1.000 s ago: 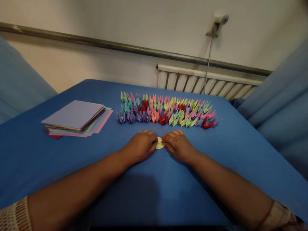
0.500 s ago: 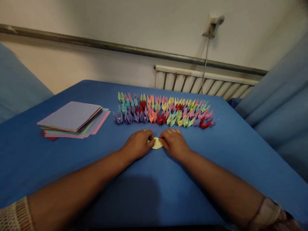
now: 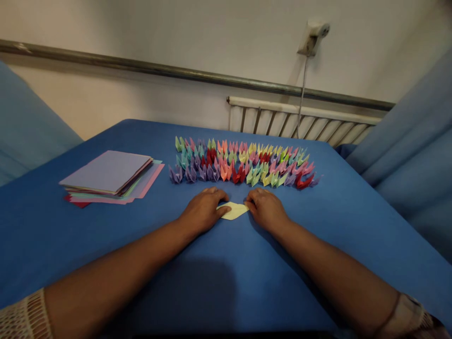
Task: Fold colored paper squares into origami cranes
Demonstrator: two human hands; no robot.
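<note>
Room nearside of paper point(image 3: 234, 212); cranes point(image 3: 238, 175) beyond

Pale yellow folded paper point(image 3: 233, 211), small, lying about flat on the blue-covered worktop point(image 3: 328, 212), long axis running side to side. Lower edge angles down to a blunt corner near the middle; right end narrows to a tip. Left end partly hidden: left hand point(image 3: 204, 210) grips there, thumb across top face. Right hand point(image 3: 267, 208) has fingertips at the right tip. Middle uncovered. Fine creases too small to tell. Sits just in front of the multicolored folded paper cranes point(image 3: 226, 169).
</note>
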